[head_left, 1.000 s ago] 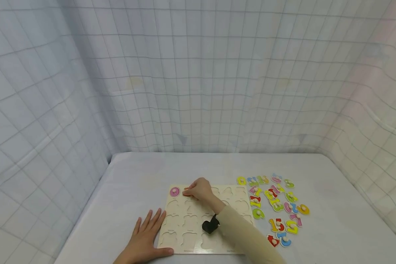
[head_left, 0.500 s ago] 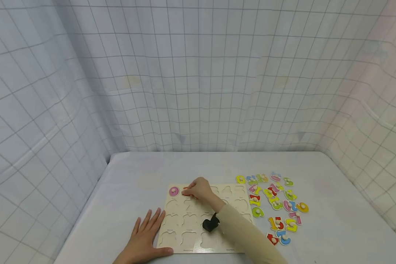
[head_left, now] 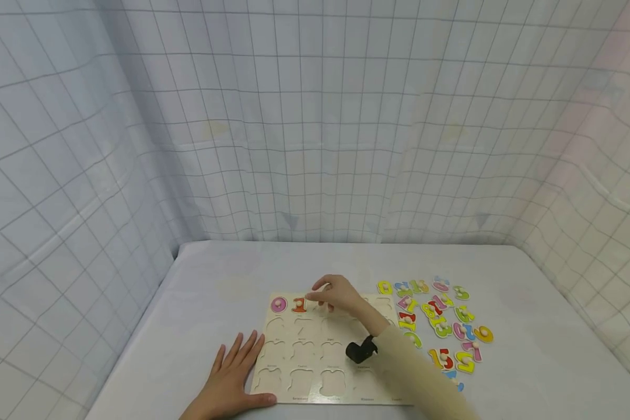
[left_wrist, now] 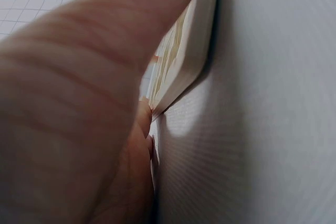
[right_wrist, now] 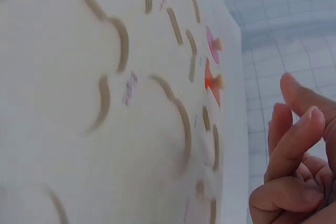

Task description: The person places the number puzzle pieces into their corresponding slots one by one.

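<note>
A wooden number puzzle board (head_left: pixel 315 373) with cut-out recesses lies on the table. In its top row sit a purple zero piece (head_left: pixel 279 304) and, beside it, a red-orange number one piece (head_left: pixel 299 305), both with knobs. My left hand (head_left: pixel 230 373) lies with fingers spread at the board's left edge, its thumb at the lower left corner. My right hand (head_left: pixel 338 293) hovers over the top row, just right of the one piece, fingers loosely bent around nothing. In the right wrist view the fingers (right_wrist: pixel 294 140) are apart from the red-orange piece's knob.
Several colourful number pieces (head_left: pixel 441 326) with knobs lie scattered on the table right of the board. A black wrist camera (head_left: pixel 361 350) hangs under the right forearm, over the board. White gridded curtains (head_left: pixel 315 146) enclose the table at the back and sides.
My right hand has let go of the red-orange one piece, which stays in the top row, and has moved up and to the right. My left hand keeps its place.
</note>
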`<state>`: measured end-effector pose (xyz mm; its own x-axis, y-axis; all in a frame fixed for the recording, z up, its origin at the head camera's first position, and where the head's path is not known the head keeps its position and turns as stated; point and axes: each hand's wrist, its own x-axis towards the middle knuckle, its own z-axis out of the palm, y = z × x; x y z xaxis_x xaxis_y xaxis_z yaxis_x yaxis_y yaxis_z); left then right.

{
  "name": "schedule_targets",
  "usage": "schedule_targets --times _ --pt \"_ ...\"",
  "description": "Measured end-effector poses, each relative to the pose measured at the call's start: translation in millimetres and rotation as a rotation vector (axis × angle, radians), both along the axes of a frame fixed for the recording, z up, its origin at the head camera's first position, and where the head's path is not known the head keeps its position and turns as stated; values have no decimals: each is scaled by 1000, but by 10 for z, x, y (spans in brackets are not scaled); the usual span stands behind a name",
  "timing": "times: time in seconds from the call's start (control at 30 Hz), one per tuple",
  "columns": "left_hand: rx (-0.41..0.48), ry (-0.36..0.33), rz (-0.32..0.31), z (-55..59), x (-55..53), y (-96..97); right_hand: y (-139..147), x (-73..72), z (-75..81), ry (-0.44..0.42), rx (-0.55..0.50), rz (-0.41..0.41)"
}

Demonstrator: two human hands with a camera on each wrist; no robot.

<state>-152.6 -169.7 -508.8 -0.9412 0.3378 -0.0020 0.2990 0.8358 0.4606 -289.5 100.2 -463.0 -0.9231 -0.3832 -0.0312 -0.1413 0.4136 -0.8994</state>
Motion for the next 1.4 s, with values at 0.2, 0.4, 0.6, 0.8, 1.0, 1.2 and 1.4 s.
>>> schedule_targets --times 0.2,0.4,0.6,0.8,1.0,1.2,1.4 --pt "-1 -11 3 -17 5 20 565 26 56 12 -17 -17" --pt "-9 -8 6 -34 6 4 1180 110 136 8 27 -135" --pt "-3 -13 6 -4 1 -9 1751 278 266 -7 106 -262" --pt "-1 -21 2 24 -3 -10 2211 524 308 -47 131 -362" --pt "2 -16 0 31 -7 -20 2488 767 310 -58 132 -377" --pt "1 -13 -1 14 -19 -20 2599 983 220 -151 140 -78" --pt "6 -15 -6 11 -19 0 2553 1160 65 -281 110 321"
